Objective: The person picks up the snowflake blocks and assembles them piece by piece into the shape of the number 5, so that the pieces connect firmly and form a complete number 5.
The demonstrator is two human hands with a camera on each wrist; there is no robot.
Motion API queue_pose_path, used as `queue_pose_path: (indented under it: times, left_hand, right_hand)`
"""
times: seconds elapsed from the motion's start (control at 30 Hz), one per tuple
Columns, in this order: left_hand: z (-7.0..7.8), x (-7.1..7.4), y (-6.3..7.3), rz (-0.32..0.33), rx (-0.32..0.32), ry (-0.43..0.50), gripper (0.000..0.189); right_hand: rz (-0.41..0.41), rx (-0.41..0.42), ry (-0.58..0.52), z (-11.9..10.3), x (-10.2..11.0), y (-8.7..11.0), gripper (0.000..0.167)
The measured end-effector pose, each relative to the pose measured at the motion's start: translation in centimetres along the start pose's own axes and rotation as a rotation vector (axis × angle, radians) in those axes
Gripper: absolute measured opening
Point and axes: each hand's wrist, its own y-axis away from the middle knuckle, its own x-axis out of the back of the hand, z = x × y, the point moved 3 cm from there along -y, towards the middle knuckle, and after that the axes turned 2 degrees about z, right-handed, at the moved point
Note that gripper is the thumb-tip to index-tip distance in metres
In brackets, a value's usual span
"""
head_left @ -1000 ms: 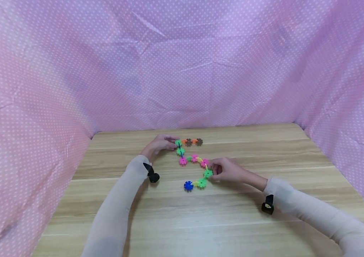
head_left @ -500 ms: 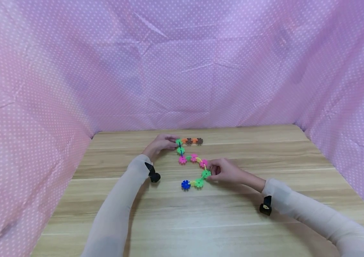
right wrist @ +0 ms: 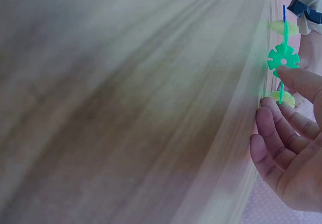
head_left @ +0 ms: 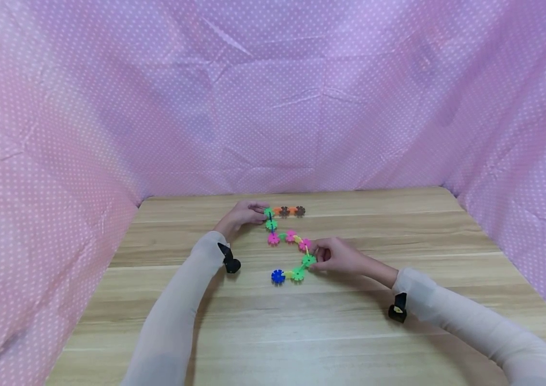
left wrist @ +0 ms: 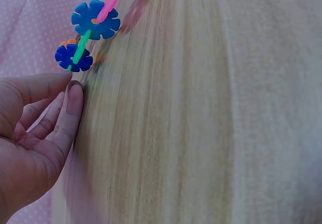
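A chain of interlocking plastic snowflake discs (head_left: 290,236) lies on the table in a shape like a 5. Brown and orange discs form its top, green and pink ones its bends, and a blue disc (head_left: 278,276) its near end. My left hand (head_left: 244,213) pinches the upper left corner at a green disc (head_left: 269,213); in the left wrist view its fingertips meet the edge of a dark blue disc (left wrist: 74,58). My right hand (head_left: 337,256) pinches the right bend, thumb against a green disc (right wrist: 283,57) in the right wrist view.
The wooden table (head_left: 273,332) carries the chain and both forearms. Pink dotted cloth (head_left: 273,118) hangs behind it and along both sides. Black camera straps sit on the left wrist (head_left: 229,261) and right wrist (head_left: 398,308).
My right hand has shifted slightly left, drawing the lower bend and blue end of the chain left with it. The left hand has stayed almost still at the upper corner.
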Motion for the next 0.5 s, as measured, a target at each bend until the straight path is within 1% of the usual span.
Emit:
queue_pose_path:
  times: [0.17, 0.3, 0.5]
  left_hand:
    - [-0.11, 0.10, 0.08, 0.010, 0.018, 0.014, 0.046]
    - [-0.22, 0.20, 0.01, 0.007, 0.010, 0.013, 0.047]
    - [-0.26, 0.35, 0.04, 0.012, 0.019, 0.021, 0.047]
  right_hand:
    - [-0.010, 0.002, -0.005, 0.05, -0.10, -0.13, 0.024]
    - [-0.012, -0.007, -0.001, 0.02, -0.08, -0.22, 0.025]
    - [-0.013, -0.009, 0.007, 0.14, 0.05, -0.39, 0.026]
